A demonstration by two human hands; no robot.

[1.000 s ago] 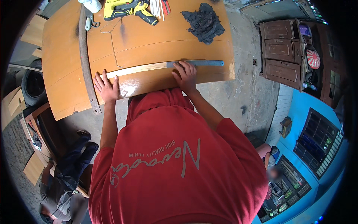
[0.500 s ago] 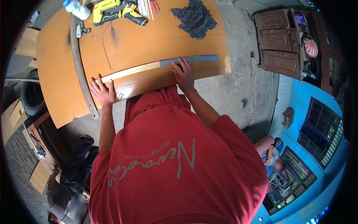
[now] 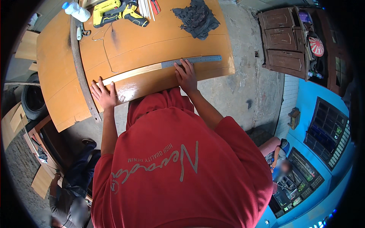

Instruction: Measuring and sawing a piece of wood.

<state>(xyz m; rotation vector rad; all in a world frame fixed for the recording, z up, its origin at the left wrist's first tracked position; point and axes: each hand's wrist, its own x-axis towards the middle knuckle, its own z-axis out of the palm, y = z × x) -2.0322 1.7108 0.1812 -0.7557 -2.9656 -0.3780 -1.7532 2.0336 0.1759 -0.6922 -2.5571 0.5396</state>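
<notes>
A pale wooden strip lies along the near part of the orange-brown tabletop. A grey metal ruler overlaps or meets its right end and runs on to the right. My left hand rests with spread fingers at the strip's left end, just right of a long dark wooden bar. My right hand lies with fingers stretched out, its fingertips touching the ruler near where the strip ends. Neither hand wraps round anything.
At the back are a yellow-black power tool, a white bottle, thin sticks and a black crumpled cloth. A bent wire lies mid-table. A dark cabinet stands right; two other people are farther off.
Both hands stay in place on the strip and the ruler. The whole view has shifted very slightly; nothing else has visibly moved.
</notes>
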